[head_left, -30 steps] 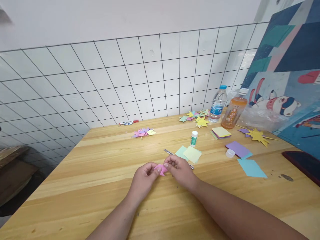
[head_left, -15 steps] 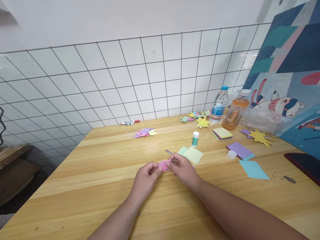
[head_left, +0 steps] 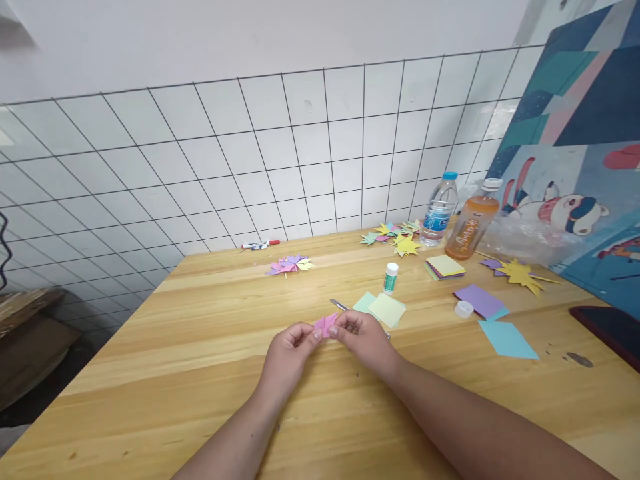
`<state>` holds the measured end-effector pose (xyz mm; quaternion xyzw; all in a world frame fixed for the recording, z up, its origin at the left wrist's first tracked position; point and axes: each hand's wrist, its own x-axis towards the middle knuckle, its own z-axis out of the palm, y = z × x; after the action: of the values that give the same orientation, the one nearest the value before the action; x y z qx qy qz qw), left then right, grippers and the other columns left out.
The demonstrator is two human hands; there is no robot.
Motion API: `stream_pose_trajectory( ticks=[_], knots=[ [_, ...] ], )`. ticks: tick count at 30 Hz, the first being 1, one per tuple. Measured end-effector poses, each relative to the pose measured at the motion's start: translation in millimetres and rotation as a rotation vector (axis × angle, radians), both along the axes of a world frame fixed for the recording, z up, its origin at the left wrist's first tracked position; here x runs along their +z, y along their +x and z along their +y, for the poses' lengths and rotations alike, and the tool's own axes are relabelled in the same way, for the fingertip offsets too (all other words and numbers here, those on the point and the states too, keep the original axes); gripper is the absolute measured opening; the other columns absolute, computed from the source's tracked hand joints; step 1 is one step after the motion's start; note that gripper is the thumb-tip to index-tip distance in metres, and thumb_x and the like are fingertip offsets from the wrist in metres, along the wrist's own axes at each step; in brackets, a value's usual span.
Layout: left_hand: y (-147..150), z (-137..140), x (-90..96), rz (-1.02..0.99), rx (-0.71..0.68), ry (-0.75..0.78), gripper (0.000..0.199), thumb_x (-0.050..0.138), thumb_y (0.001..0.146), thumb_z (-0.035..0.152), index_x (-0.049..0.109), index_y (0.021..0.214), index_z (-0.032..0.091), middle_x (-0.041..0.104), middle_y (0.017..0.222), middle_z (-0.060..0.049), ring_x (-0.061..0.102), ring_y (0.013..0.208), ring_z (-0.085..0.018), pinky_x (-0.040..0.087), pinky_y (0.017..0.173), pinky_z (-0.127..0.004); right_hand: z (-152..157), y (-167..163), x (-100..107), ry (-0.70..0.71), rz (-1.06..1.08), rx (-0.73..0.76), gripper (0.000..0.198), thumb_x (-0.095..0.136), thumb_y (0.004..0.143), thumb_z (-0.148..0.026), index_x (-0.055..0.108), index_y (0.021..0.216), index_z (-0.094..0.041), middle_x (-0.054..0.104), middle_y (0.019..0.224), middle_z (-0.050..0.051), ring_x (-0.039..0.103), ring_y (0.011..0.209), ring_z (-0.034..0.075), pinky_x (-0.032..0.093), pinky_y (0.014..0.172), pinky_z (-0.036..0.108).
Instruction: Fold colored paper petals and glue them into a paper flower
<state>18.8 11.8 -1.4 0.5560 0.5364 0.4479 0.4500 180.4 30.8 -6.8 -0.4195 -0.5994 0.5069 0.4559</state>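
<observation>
A small folded piece of pink paper (head_left: 326,325) is pinched between my two hands, just above the wooden table. My left hand (head_left: 290,350) grips its left end between thumb and fingers. On the other end, my right hand (head_left: 363,339) closes with thumb and forefinger. Just beyond the right hand lie pale yellow and green paper squares (head_left: 387,310). A thin metal-tipped tool (head_left: 338,304) sits beside them, partly hidden by the squares and the hand. Behind these stands a glue stick (head_left: 391,278), uncapped, judging by the white cap (head_left: 464,309) lying to the right.
Folded paper leaves lie in a pink-purple cluster (head_left: 290,265), a mixed pile (head_left: 395,233) and a yellow group (head_left: 520,275). Blue (head_left: 509,340) and purple sheets (head_left: 483,300) rest at right. Water (head_left: 439,210) and orange drink bottles (head_left: 473,220) stand near the tiled wall. Markers (head_left: 260,245) lie at back.
The pink paper has turned slightly and shows more of its folded surface. Both hands keep their pinch on it, with only a slight shift of the fingers.
</observation>
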Motion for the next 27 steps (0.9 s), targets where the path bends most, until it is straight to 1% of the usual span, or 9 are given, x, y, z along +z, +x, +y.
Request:
stream_pose_trajectory(
  ticks=[6,10,12,15,18,20,21,24,27],
  knots=[
    [-0.4,-0.4,0.6,-0.016,-0.002,-0.009,0.027,0.064,0.071,0.042,0.064,0.068,0.016,0.06,0.065,0.0,0.051,0.064,-0.014,0.039,0.061,-0.023,-3.4,0.8,6.3,0.011,-0.015,0.01,0.02,0.06,0.074,-0.035,0.055,0.066,-0.017,0.05,0.061,-0.003,0.046,0.057,0.011,0.038,0.056,0.024],
    [-0.6,0.7,2.2,-0.053,0.0,-0.036,0.028,0.065,0.07,0.044,0.064,0.069,0.016,0.062,0.066,0.0,0.054,0.065,-0.015,0.041,0.062,-0.023,-6.4,-0.9,8.0,0.027,-0.101,0.062,0.015,0.062,0.071,-0.031,0.059,0.078,-0.018,0.057,0.071,-0.001,0.052,0.065,0.013,0.041,0.061,0.025],
    [-0.4,0.6,2.0,-0.042,-0.02,-0.031,0.028,0.065,0.07,0.044,0.065,0.069,0.016,0.064,0.067,-0.001,0.056,0.066,-0.015,0.042,0.063,-0.024,-5.6,-1.1,7.4,0.031,-0.117,0.038,0.014,0.062,0.07,-0.03,0.059,0.076,-0.018,0.057,0.07,-0.001,0.052,0.065,0.013,0.041,0.061,0.025],
    [0.6,-0.5,1.7,0.003,-0.042,-0.012,0.028,0.064,0.07,0.044,0.065,0.07,0.016,0.066,0.069,-0.003,0.058,0.068,-0.018,0.044,0.065,-0.026,-2.7,0.0,6.8,0.016,-0.062,-0.024,0.015,0.06,0.071,-0.031,0.055,0.066,-0.018,0.053,0.062,-0.002,0.049,0.06,0.012,0.04,0.058,0.024],
    [1.2,-2.0,2.7,-0.017,-0.072,0.004,0.028,0.064,0.072,0.041,0.067,0.085,0.017,0.069,0.085,-0.006,0.061,0.081,-0.021,0.046,0.074,-0.029,-1.9,1.4,8.3,-0.023,-0.02,-0.033,0.016,0.059,0.072,-0.031,0.052,0.066,-0.018,0.049,0.059,-0.004,0.046,0.054,0.011,0.038,0.053,0.023],
    [1.2,-2.5,3.6,-0.035,-0.073,0.0,0.03,0.064,0.072,0.04,0.067,0.092,0.017,0.07,0.092,-0.007,0.061,0.087,-0.022,0.046,0.079,-0.03,-3.6,1.4,10.2,-0.01,-0.063,-0.026,0.013,0.058,0.071,-0.028,0.051,0.065,-0.019,0.049,0.059,-0.003,0.045,0.054,0.011,0.037,0.053,0.023],
    [1.1,-2.4,3.9,-0.032,-0.065,-0.006,0.029,0.063,0.072,0.04,0.067,0.09,0.017,0.07,0.091,-0.007,0.061,0.086,-0.022,0.046,0.078,-0.03,-4.7,1.1,11.1,0.007,-0.095,-0.019,0.011,0.057,0.071,-0.026,0.052,0.064,-0.019,0.051,0.06,-0.003,0.046,0.055,0.011,0.037,0.054,0.023],
    [0.7,-1.1,4.2,-0.01,-0.037,-0.016,0.025,0.063,0.072,0.041,0.067,0.075,0.017,0.069,0.078,-0.006,0.061,0.076,-0.02,0.046,0.072,-0.028,-7.0,0.5,12.4,0.037,-0.155,-0.007,0.009,0.056,0.071,-0.024,0.054,0.065,-0.019,0.055,0.065,-0.001,0.049,0.06,0.013,0.038,0.057,0.024],
    [-0.3,0.1,4.9,-0.01,0.005,0.005,0.026,0.063,0.072,0.042,0.065,0.069,0.017,0.066,0.069,-0.003,0.058,0.068,-0.017,0.044,0.065,-0.025,-5.2,2.5,10.6,0.019,-0.129,-0.024,0.009,0.055,0.074,-0.028,0.055,0.073,-0.019,0.054,0.065,-0.002,0.049,0.059,0.013,0.038,0.056,0.024]
  ],
)
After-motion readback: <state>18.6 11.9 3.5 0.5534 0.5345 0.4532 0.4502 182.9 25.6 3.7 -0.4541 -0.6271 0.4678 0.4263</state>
